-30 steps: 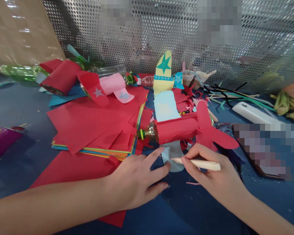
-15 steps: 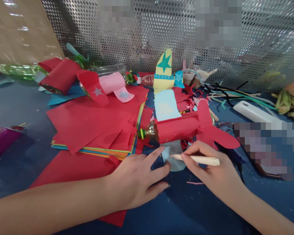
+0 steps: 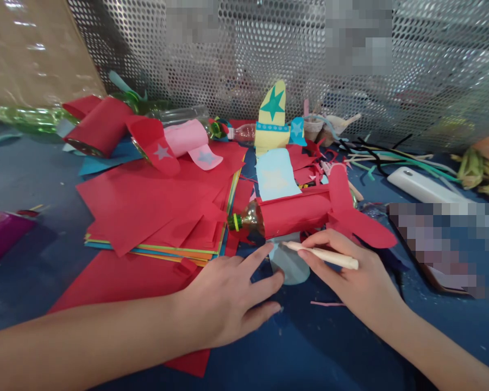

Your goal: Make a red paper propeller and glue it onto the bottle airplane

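Note:
My right hand (image 3: 356, 277) pinches a cream-coloured pen (image 3: 333, 257), its tip on or just above a light blue paper flap (image 3: 295, 270). My left hand (image 3: 230, 301) lies with fingers spread, the index fingertip on that flap's left edge and another finger at its side. Just beyond lies a bottle wrapped in red paper (image 3: 295, 213), with its green neck (image 3: 235, 222) pointing left. A second light blue flap (image 3: 274, 172) with a pale star rises from its far side. Red paper fins (image 3: 364, 225) stick out at its right end.
Stacked red and coloured paper (image 3: 155, 201) spreads at left. Behind stand decorated bottles, one with a yellow piece (image 3: 272, 111), before a perforated metal panel (image 3: 244, 60). A phone (image 3: 436, 252), a white glue-gun-like object (image 3: 424, 187) and thin strips lie right.
The pen and my right hand have shifted slightly up and left over the light blue flap. My left hand has stayed in place.

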Tool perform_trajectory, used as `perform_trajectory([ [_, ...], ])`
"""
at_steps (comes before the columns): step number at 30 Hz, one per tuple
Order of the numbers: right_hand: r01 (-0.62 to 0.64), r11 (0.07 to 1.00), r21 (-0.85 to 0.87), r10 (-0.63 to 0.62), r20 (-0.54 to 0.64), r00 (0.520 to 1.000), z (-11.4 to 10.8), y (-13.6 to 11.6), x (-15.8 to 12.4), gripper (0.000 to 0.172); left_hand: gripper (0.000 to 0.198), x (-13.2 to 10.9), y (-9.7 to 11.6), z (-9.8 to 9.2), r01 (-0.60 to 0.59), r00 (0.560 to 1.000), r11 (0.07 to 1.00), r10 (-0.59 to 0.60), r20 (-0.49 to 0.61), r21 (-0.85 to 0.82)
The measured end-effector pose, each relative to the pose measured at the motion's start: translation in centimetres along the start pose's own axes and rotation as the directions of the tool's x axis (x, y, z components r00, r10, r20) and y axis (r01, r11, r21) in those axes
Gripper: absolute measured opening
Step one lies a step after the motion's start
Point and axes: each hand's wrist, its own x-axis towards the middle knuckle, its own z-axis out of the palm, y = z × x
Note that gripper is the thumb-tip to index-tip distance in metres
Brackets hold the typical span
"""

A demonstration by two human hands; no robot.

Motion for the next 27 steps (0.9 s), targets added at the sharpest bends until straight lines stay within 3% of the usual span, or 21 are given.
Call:
perform_trajectory([
  [27,0.063,0.998,-0.013,-0.064,-0.072,0.995,-0.14,0.28,0.08,0.002,0.033,0.06,-0.02,0.20,0.007,1.000,1.000,-0.007,0.001,0.017],
])
